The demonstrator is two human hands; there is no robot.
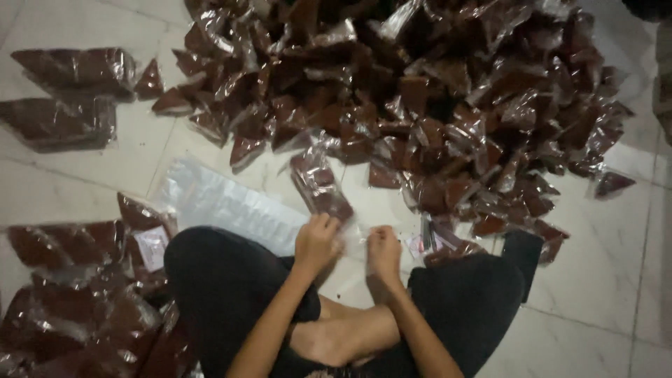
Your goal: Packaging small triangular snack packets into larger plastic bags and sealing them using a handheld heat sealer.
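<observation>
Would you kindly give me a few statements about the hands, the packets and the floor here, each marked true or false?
1. Both hands, the left hand and the right hand, grip one clear plastic bag. True.
2. The big pile of brown packets lies on a wooden table. False: it lies on the pale tiled floor.
3. A stack of empty clear bags lies flat to the left of the hands. True.
4. The person stands. False: they sit cross-legged in dark trousers.
5. The packets hold green powder. False: the contents are reddish brown.
</observation>
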